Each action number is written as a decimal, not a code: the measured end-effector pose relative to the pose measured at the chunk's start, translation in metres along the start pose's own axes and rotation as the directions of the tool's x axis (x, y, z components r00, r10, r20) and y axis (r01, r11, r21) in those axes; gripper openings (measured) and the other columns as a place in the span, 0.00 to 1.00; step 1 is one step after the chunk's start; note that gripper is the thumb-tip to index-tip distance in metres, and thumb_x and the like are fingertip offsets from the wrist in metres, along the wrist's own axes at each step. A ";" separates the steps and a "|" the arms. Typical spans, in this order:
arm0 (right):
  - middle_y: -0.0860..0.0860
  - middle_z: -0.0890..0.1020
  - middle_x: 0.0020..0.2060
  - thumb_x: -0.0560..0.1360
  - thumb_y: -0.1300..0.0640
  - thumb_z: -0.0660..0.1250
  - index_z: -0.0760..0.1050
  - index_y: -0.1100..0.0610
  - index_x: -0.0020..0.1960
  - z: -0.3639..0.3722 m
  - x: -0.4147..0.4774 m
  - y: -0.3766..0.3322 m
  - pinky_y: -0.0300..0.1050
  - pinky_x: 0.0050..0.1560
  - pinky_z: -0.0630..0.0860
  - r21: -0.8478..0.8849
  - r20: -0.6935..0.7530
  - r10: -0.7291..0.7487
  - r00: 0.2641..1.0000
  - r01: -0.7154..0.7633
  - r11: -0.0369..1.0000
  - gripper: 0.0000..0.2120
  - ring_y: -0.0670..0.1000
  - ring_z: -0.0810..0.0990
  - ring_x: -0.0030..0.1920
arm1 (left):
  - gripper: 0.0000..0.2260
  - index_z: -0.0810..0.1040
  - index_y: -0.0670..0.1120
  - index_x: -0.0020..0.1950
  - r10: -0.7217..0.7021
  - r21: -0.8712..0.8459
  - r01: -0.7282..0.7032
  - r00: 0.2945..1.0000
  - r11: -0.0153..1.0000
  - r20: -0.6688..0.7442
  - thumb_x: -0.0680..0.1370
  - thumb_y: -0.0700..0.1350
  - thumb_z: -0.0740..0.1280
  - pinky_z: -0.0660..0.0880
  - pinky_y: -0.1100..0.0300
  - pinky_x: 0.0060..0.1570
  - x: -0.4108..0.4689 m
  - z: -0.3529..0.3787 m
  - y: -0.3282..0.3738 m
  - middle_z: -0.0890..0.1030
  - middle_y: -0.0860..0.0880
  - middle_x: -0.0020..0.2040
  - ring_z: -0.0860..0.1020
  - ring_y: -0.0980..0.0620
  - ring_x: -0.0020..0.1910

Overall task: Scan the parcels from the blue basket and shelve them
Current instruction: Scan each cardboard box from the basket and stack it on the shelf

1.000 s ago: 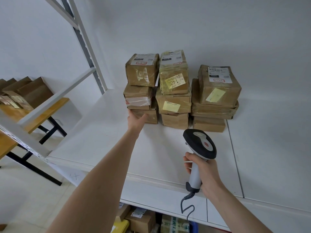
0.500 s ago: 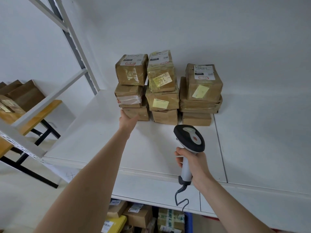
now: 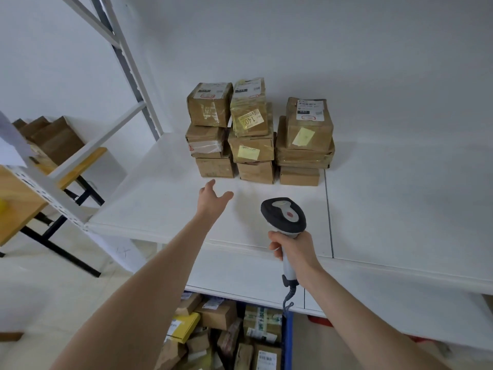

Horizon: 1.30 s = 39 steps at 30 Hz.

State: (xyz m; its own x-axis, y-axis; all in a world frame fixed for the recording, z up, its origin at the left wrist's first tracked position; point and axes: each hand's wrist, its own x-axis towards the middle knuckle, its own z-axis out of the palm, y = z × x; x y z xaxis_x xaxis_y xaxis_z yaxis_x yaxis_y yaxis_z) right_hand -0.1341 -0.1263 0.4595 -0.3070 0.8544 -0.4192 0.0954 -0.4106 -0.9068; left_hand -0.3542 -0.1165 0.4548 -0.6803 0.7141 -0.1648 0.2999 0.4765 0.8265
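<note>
White shelf (image 3: 160,206) below, bare pale wall behind. Fingers (image 3: 210,186) of left hand (image 3: 213,198) spread loose, empty, drawn back from lowest left parcel (image 3: 214,168) touched a moment ago, now just apart. Likely means that parcel shelved, next pick due. Right hand (image 3: 292,248) curled round scanner (image 3: 284,214) handle, head toward stacked parcels (image 3: 256,134). Under shelf edge, blue basket (image 3: 287,343) holding more parcels (image 3: 216,315). Off left, wooden table (image 3: 16,209) with brown boxes (image 3: 58,140).

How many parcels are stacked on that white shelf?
9: three stacks of three side by side, the left stack, the middle stack and the right stack. More may be hidden behind them.
</note>
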 end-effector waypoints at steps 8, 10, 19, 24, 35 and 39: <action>0.53 0.79 0.25 0.71 0.65 0.71 0.78 0.64 0.43 0.005 -0.017 0.049 0.39 0.27 0.70 -0.227 0.177 0.139 0.974 -0.097 0.969 0.02 0.47 0.72 0.22 | 0.21 0.68 0.44 0.71 0.017 -0.033 -0.021 0.993 0.999 -0.116 0.78 0.42 0.65 0.73 0.53 0.60 -0.075 -0.005 -0.064 0.69 0.45 0.68 0.74 0.48 0.63; 0.53 0.79 0.24 0.71 0.65 0.71 0.77 0.63 0.40 0.013 -0.016 0.061 0.38 0.27 0.70 -0.287 0.195 0.159 0.968 -0.099 0.953 0.03 0.47 0.72 0.21 | 0.21 0.68 0.44 0.71 -0.021 -0.021 0.018 0.991 1.000 -0.131 0.78 0.42 0.65 0.73 0.54 0.60 -0.087 -0.010 -0.085 0.69 0.45 0.68 0.74 0.48 0.63; 0.52 0.78 0.23 0.70 0.63 0.72 0.78 0.61 0.37 0.059 -0.013 0.141 0.40 0.29 0.71 -0.421 0.168 0.267 0.949 -0.176 0.890 0.05 0.46 0.73 0.22 | 0.22 0.67 0.45 0.72 -0.246 0.129 0.251 0.968 0.959 -0.054 0.78 0.45 0.66 0.72 0.58 0.56 -0.119 -0.021 -0.201 0.68 0.44 0.69 0.75 0.50 0.59; 0.50 0.78 0.21 0.70 0.62 0.71 0.77 0.61 0.35 0.061 0.008 0.196 0.41 0.30 0.72 -0.508 0.147 0.337 0.930 -0.221 0.833 0.06 0.47 0.74 0.22 | 0.22 0.66 0.47 0.72 -0.358 0.243 0.345 0.933 0.907 0.014 0.79 0.46 0.65 0.74 0.56 0.54 -0.133 0.005 -0.260 0.68 0.44 0.69 0.74 0.48 0.60; 0.51 0.78 0.23 0.72 0.60 0.71 0.77 0.61 0.35 0.048 0.085 0.306 0.42 0.33 0.72 -0.580 0.104 0.553 0.827 -0.401 0.709 0.08 0.48 0.73 0.25 | 0.23 0.66 0.47 0.72 -0.636 0.103 0.631 0.771 0.769 0.022 0.78 0.48 0.66 0.75 0.53 0.57 -0.144 0.112 -0.358 0.68 0.45 0.69 0.74 0.49 0.58; 0.53 0.77 0.25 0.73 0.62 0.70 0.77 0.62 0.38 0.061 0.110 0.351 0.38 0.26 0.70 -0.453 0.081 0.636 0.767 -0.540 0.709 0.06 0.47 0.72 0.23 | 0.25 0.66 0.44 0.72 -0.661 0.048 0.659 0.750 0.751 0.026 0.77 0.49 0.67 0.75 0.54 0.58 -0.128 0.144 -0.395 0.70 0.44 0.68 0.75 0.49 0.59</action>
State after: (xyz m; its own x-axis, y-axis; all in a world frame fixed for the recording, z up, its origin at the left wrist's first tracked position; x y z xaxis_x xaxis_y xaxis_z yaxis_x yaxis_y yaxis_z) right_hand -0.1923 -0.1960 0.0978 -0.2513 0.3686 -0.8950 0.6628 -0.6083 -0.4366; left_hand -0.2891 -0.3220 0.0717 -0.6912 0.2344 -0.6836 -0.1910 0.8530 0.4857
